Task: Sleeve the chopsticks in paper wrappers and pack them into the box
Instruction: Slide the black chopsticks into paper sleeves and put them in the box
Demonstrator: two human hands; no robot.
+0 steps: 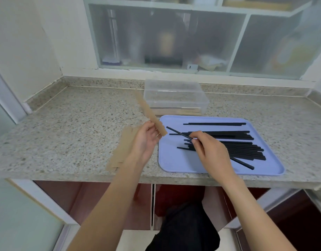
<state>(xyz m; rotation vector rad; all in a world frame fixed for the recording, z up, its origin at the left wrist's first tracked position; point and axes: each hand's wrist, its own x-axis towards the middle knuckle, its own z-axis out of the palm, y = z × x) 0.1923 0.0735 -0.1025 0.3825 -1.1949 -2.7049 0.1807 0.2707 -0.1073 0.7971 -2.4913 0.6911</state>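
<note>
Both hands are occupied above the counter's front edge. The left hand (147, 140) pinches one brown paper wrapper (150, 115) near its lower end, the sleeve slanting up and away toward the box; motion blur hides whether its mouth is spread. The right hand (208, 149) grips a black chopstick (177, 133) between thumb and fingertips, its thin tip aimed at the wrapper's lower end and standing just short of it. Whether one stick or a pair is held cannot be told, as the hand covers the middle of it. The thick end (245, 164) shows beyond the wrist over the tray.

Unsleeved stock: a loose heap of black chopsticks (237, 145) lies on the blue tray (174, 160), with one stick (214, 123) lying apart at the far side. The heap is large.

Wrapper stock: a stack of flat brown wrappers (123, 149) lies on the granite counter (65, 124), just left of the tray and partly under the left forearm.

Receptacle: the clear plastic box (174, 95) stands behind the tray, touching or nearly touching its far rim. Along its near bottom edge a tan layer (176, 111) shows, seemingly sleeved sticks already packed, though that is not certain through the plastic.

Assessment: insertion is about to begin. Judging by the heap, most of the work remains.
</note>
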